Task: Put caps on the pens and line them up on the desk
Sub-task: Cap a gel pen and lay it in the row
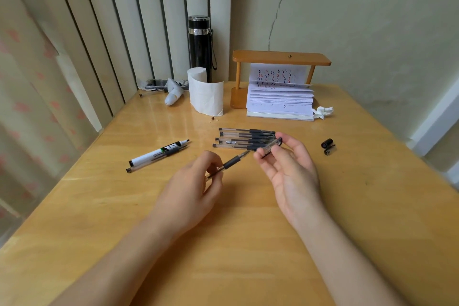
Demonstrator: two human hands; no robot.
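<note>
Fingers of the left hand [198, 181] pinch an uncapped pen [229, 163], tip aimed right at a clear cap [269, 148] clamped in the right hand [288, 169]. Both hover above the desk [149, 231], palms turned inward. Capped pens [244, 138] lie in a row just beyond; two more pens [159, 155] lie left.

Four capped pens [244, 138]: clear barrels, black grips, side by side in a row mid-worktop, lengthwise left-right. Uncapped pen [231, 162]: black grip, tip up-right, tilted, held off the worktop. Clear cap [270, 147]: held just beside that tip, apart from it. White marker [159, 153] and thin pen [154, 159]: uncapped, lying together at left. Two black caps [328, 146]: loose at right.
</note>
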